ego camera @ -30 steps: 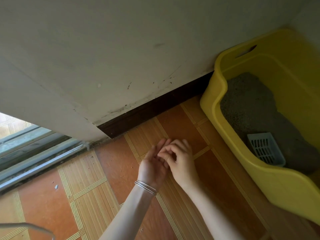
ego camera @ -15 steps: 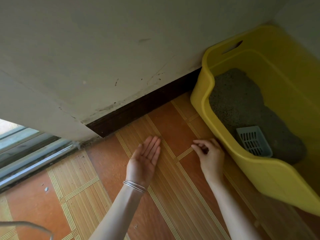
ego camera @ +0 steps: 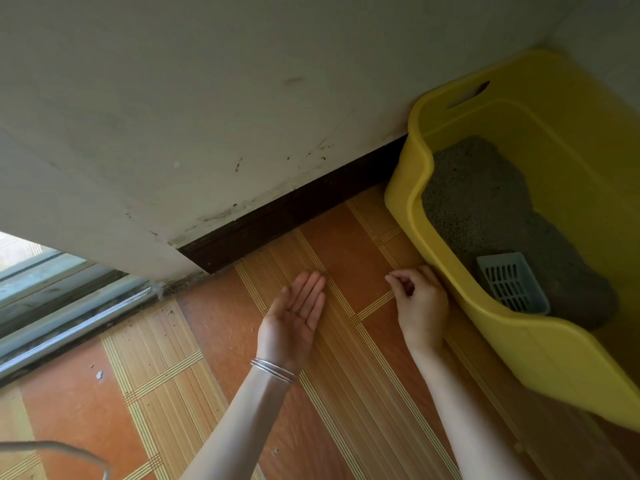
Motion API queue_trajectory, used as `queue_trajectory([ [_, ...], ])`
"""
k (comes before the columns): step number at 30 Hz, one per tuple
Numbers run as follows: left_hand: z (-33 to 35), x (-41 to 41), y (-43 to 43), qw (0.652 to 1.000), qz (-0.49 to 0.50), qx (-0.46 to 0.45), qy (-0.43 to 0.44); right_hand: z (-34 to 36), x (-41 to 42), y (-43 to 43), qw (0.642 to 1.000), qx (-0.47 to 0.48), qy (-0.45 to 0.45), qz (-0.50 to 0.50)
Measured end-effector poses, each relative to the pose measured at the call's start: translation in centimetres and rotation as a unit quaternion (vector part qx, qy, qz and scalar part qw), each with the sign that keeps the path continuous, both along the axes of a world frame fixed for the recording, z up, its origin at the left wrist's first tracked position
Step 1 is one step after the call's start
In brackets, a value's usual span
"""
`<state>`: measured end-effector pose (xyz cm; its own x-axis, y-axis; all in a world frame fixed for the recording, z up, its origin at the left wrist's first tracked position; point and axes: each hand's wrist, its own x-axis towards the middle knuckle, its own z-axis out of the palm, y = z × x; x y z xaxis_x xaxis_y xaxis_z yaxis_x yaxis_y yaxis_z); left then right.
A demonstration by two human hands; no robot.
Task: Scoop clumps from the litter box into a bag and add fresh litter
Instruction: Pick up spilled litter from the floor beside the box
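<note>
1. One second ago the two hands were together above the floor [ego camera: 360, 393], with the right fingertips on the left palm. Now they are apart: the right hand [ego camera: 420, 303] has gone toward the litter box [ego camera: 554, 358], while the left hand [ego camera: 294, 313] stays almost at the same place.
2. The left hand lies relaxed with the palm turned up. Its fingers are straight and side by side, and they point toward the wall [ego camera: 207, 98]. Thin silver bracelets [ego camera: 273, 370] sit on its wrist.
3. The right hand shows its back, and its fingers are curled in, with the thumb tip close to the forefinger tip. Whether something is pinched there is too small to tell.
4. The knuckles of the right hand are just beside the outer wall of the litter box. I cannot tell if they touch it.
5. The litter box is of yellow plastic and stands on the floor in the corner at the right. A slot handle is cut in its far end.
6. Grey litter [ego camera: 478, 195] covers the bottom unevenly, and bare yellow plastic shows along the far right side.
7. A grey-blue slotted scoop [ego camera: 512, 284] lies on the litter, close to the near wall of the box.
8. The floor has orange tiles and striped yellow tiles, with small crumbs on them. A dark skirting board [ego camera: 294, 213] runs under the wall.
9. A metal door track [ego camera: 69, 323] is at the left, and a thin pale cord [ego camera: 52, 446] curves in the lower left corner.
</note>
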<state>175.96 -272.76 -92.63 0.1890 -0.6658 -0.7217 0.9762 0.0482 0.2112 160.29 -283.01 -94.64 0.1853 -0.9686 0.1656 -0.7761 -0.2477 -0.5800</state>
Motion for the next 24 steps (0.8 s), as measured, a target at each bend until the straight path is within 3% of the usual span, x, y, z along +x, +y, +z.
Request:
queue_trajectory([
  [6,0.3,-1.0,0.5,1.0,-0.019,0.021,0.003,0.3,0.7,0.6,0.994,0.013,0.102,0.033],
  [9,0.4,-1.9,1.4,0.999,-0.021,0.032,0.023,2.4,2.6,3.6,0.977,0.102,0.002,0.185],
  [12,0.6,-1.7,2.7,0.998,0.001,0.014,0.063,4.1,5.1,7.3,0.938,0.109,-0.039,0.328],
  [16,0.3,0.6,5.7,0.998,0.052,-0.005,0.042,3.3,6.3,7.4,0.951,0.111,-0.126,0.258],
  [24,-0.9,6.9,10.4,0.987,0.156,-0.037,-0.032,0.9,10.8,8.5,0.953,0.097,-0.049,0.283],
])
